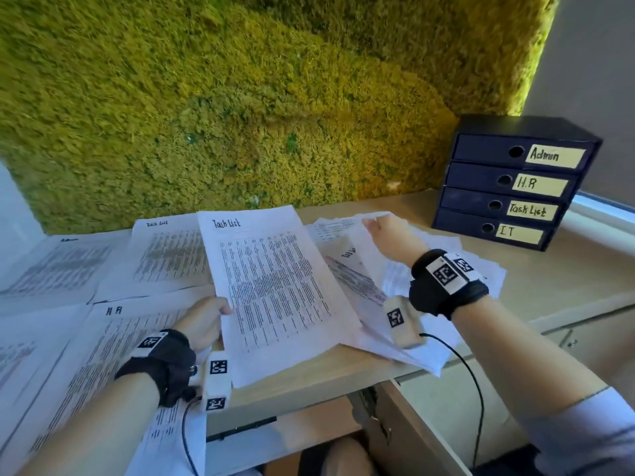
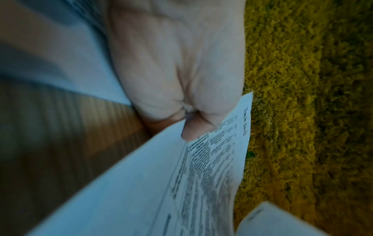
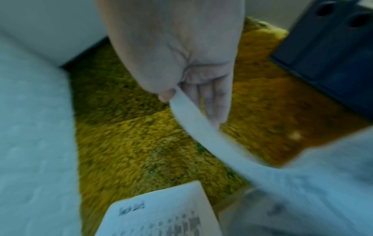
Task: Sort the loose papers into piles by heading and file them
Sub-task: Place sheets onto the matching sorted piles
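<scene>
The left hand (image 1: pixel 202 322) pinches the left edge of a raised sheet (image 1: pixel 275 290) headed "Task List", thumb on top and fingers curled beneath it; the left wrist view shows the thumb (image 2: pixel 193 129) pressed on the printed face. The right hand (image 1: pixel 391 235) lifts the far edge of another sheet (image 1: pixel 364 249) from the loose heap (image 1: pixel 446 266) at the right of the desk (image 1: pixel 556 269), the paper caught between thumb and nearly straight fingers (image 3: pixel 214 99). On the left of the desk lie a flat "Task List" pile (image 1: pixel 165 249), an "H R" pile (image 1: pixel 103 345) near the front edge, and a further pile (image 1: pixel 58 262) whose heading is too blurred to read. A dark drawer box (image 1: pixel 515 183) stands at the far right against the moss wall (image 1: pixel 240 97), its four closed drawers labelled Admin, H.R, Task List and IT from top to bottom.
</scene>
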A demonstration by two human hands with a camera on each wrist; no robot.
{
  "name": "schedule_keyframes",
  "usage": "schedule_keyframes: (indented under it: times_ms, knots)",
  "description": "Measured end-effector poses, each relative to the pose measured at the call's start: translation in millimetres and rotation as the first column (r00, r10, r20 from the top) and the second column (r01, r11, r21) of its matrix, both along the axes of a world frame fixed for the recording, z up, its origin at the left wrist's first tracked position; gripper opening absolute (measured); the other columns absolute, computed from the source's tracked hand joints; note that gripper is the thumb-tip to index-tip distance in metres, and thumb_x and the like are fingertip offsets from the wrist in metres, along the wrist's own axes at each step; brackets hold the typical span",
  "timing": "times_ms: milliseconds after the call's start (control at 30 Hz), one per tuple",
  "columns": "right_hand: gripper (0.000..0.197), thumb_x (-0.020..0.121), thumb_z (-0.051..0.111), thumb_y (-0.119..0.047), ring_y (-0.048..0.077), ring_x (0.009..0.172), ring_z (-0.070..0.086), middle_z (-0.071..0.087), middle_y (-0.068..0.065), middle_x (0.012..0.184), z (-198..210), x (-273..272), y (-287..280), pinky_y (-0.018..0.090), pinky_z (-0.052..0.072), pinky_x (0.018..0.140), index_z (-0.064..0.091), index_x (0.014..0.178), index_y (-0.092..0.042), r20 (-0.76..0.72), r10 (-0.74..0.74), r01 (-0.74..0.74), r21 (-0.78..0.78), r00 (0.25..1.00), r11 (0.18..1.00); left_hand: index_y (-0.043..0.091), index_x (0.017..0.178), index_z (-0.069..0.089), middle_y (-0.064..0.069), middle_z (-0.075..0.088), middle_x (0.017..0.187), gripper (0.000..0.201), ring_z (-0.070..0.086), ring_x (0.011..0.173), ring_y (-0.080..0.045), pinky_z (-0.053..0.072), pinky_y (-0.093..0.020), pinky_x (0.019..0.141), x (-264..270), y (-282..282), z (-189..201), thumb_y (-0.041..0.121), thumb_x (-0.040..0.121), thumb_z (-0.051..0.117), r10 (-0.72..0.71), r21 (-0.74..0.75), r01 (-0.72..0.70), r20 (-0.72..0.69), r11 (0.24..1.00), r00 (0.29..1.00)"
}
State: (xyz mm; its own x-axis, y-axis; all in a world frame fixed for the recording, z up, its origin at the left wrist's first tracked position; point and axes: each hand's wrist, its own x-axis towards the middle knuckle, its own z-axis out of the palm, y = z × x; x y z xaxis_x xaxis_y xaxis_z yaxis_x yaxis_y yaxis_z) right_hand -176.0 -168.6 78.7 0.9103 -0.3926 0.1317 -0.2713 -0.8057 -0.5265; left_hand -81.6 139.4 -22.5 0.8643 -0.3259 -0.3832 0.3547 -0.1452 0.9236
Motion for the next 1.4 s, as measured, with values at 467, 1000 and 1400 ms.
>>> schedule_keyframes:
  times_ms: [467,1000,1400]
  knots:
    - [0.055,0.102,0.026,-0.054,0.028,0.104,0.056,0.062,0.013,0.115,-55,2,144,0.038,0.040,0.098,0.062,0.112,-0.014,-0.414,0.681,-0.688,0.162,0.603,0.708,0.013,0.114,0.065,-0.017,0.069,0.111,0.029,0.073,0.082,-0.024,0.059,-0.033,0.060,-1,2,-3,0.028,0.098,0.046,-0.043,-0.180,0.048,0.034,0.982,0.998]
    - [0.042,0.095,0.052,-0.034,0.029,0.098,0.062,0.064,0.013,0.113,-71,24,-61,0.035,0.054,0.088,0.057,0.125,-0.004,-0.538,-0.113,-0.115,-0.372,0.835,0.921,0.009,0.126,0.051,-0.008,0.067,0.094,0.032,0.069,0.072,-0.021,0.053,-0.035,0.058,-9,0,0,-0.002,0.096,0.044,-0.026,-0.147,0.037,0.074,0.988,0.997]
    - [0.027,0.091,0.044,0.010,0.019,0.100,0.063,0.066,0.013,0.110,-21,28,14,0.006,0.038,0.078,0.067,0.106,0.003,0.178,0.315,-0.320,0.002,0.932,0.947,0.006,0.133,0.050,-0.015,0.066,0.106,0.035,0.063,0.089,-0.029,0.052,-0.033,0.066,0,7,-6,0.010,0.100,0.040,0.042,-0.148,-0.040,0.008,0.988,0.999]
